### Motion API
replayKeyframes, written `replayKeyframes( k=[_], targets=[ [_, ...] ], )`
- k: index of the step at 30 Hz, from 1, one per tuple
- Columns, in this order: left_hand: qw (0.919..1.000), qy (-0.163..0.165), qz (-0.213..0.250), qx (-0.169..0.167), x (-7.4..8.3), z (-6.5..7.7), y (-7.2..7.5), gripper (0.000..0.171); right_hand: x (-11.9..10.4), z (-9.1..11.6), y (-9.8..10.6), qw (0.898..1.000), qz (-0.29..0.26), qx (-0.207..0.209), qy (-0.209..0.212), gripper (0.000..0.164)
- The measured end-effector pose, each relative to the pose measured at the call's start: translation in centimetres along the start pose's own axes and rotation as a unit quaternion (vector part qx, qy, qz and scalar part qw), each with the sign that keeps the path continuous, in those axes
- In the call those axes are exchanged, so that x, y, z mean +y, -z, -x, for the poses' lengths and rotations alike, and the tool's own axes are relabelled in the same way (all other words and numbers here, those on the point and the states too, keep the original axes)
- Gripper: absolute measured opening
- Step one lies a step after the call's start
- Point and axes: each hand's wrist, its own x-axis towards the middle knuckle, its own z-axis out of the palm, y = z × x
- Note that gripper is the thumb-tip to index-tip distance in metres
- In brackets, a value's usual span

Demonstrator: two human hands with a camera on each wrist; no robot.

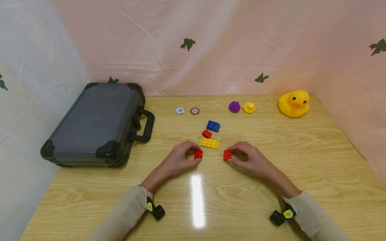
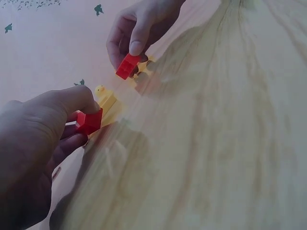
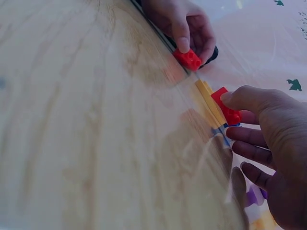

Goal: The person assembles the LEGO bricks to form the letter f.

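In the head view my left hand pinches a red toy brick between thumb and fingers. Across a short gap, my right hand pinches another red toy brick the same way. The right wrist view shows studs on both the left hand's brick and the right hand's brick. Just beyond the hands lies a yellow brick with two rows of studs. Behind it are a small red brick and a blue brick with one rounded corner.
A grey hard case with a black handle lies at the left. Farther back are a white chip, a red chip, a purple duck, a small yellow duck and a large yellow duck. A pink cloth hangs behind.
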Motion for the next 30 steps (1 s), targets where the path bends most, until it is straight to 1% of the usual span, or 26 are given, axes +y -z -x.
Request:
replayKeyframes(
  k=[8,12,15,18,22,27,30],
  targets=[
    [0.9998,-0.001,0.018,0.005,0.69,-0.27,-0.58,0.032,-0.31,-0.26,-0.16,1.0,0.001,0.002,0.009,0.033],
    [0.9997,-0.002,0.023,0.001,0.77,-0.38,-0.7,0.031,-0.43,-0.35,-0.2,1.0,0.001,0.003,0.016,0.033],
    [0.9999,-0.006,0.004,-0.011,0.7,-0.4,-0.68,0.032,-0.45,-0.37,-0.23,1.0,0.002,0.003,0.018,0.032],
    [0.9991,-0.022,-0.029,-0.021,0.48,-0.29,-0.62,0.037,-0.47,-0.38,-0.28,1.0,0.001,0.002,0.019,0.032],
    [0.9975,-0.037,-0.056,-0.023,0.26,-0.08,-0.62,0.039,-0.48,-0.41,-0.32,1.0,0.002,0.001,0.021,0.033],
    [0.9985,-0.016,-0.048,-0.019,0.44,-0.04,-0.67,0.036,-0.56,-0.48,-0.38,1.0,0.001,0.003,0.025,0.033],
    [0.9991,-0.005,-0.038,-0.016,0.56,-0.01,-0.71,0.035,-0.64,-0.53,-0.46,1.0,-0.002,0.002,0.02,0.032]
  ],
)
